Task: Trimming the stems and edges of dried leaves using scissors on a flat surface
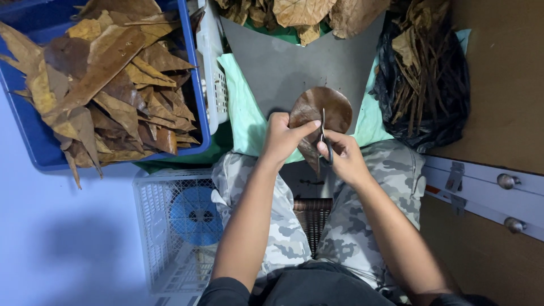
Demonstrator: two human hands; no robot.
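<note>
Seated, knees apart over a wicker stool [313, 214]. Left hand [281, 137]: fingers pinching the leaf [317, 110] at its left edge, holding it above the lap. Right hand [341, 156]: fingers closed through the scissors [323, 139], blades upright against the leaf's middle. Advice: keep the leaf taut, cut in short snips, left fingertips off the blade line. Beyond: grey sheet [283, 68]; blue crate [34, 141] of dry leaves left; black bag [447, 107] of stems right.

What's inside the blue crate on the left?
The blue crate is heaped with dry brown leaves, some hanging over its rim. The pile hides the crate's bottom and anything beneath.
</note>
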